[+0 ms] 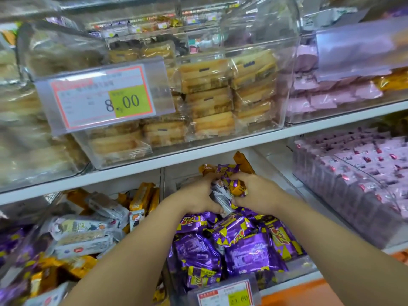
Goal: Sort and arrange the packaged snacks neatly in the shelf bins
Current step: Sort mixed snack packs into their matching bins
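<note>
Lower shelf, middle bin [297, 265]: heap of purple-and-yellow packets [234, 244]. Just above the heap: mixed bundle [225, 184] of orange, purple and white packets, clasped between both hands. Left hand [198, 196]: fingers curled round the bundle's left side. Right hand [258, 193]: curled round its right side, over an orange packet. Neighbouring bin, left: white and orange packets [88, 226], jumbled. Upper shelf: wrapped cakes [220, 100] in a clear bin; price tag [103, 96], 8.00

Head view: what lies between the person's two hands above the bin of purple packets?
A mixed clutch of snack packets, orange, purple and white, gripped from both sides by the left hand and right hand. This shows in the head view.
</note>
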The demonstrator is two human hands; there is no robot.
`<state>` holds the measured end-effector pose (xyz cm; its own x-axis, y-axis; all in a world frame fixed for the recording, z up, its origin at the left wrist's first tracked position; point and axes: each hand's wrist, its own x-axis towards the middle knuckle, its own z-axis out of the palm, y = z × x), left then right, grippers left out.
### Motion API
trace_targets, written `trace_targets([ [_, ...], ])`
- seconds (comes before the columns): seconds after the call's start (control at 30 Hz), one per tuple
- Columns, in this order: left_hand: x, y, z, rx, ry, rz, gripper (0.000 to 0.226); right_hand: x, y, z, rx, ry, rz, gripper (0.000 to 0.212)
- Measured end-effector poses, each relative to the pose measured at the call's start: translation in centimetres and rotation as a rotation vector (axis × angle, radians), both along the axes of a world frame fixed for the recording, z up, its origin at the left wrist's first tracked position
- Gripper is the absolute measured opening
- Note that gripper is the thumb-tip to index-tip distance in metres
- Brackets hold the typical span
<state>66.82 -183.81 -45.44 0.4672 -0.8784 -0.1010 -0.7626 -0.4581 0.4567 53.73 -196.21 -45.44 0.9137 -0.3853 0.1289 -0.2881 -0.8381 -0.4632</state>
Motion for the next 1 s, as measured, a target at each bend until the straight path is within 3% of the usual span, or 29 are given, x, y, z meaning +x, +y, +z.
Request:
trace_targets([
  [0.17, -0.3, 0.9, 0.5, -0.088, 0.018, -0.018, 0.087, -1.5, -0.4, 0.1, 0.208, -0.082, 0.005, 0.075],
  [0.27, -0.4, 1.4, 0.8, -0.119, 0.045, -0.024, 0.08, -2.2, -0.5, 0.0, 0.285, -0.103, 0.022, 0.072],
  [0.4, -0.7, 1.7, 0.9, -0.114, 0.01, -0.04, 0.075, -2.1, -0.8, -0.1, 0.279, -0.048, 0.089, 0.066],
  [0.57, -0.9, 1.8, 0.5, -0.136, -0.073, -0.012, 0.065, -1.0, -0.6, 0.2, 0.201, 0.082, 0.163, 0.082],
  [0.67, -1.1, 2.1, 0.5, -0.182, -0.085, 0.0, 0.068, -0.5, -0.5, 0.3, 0.209, 0.068, 0.189, 0.088],
  [0.9, -1.1, 2.4, 1.1, -0.269, -0.13, 0.025, 0.072, -1.7, -0.2, 1.2, 0.565, -0.077, 0.222, 0.083],
  [1.0, -1.7, 2.5, 1.3, -0.257, -0.15, 0.017, 0.074, -1.9, 0.2, 1.6, 0.567, -0.105, 0.233, 0.078],
])
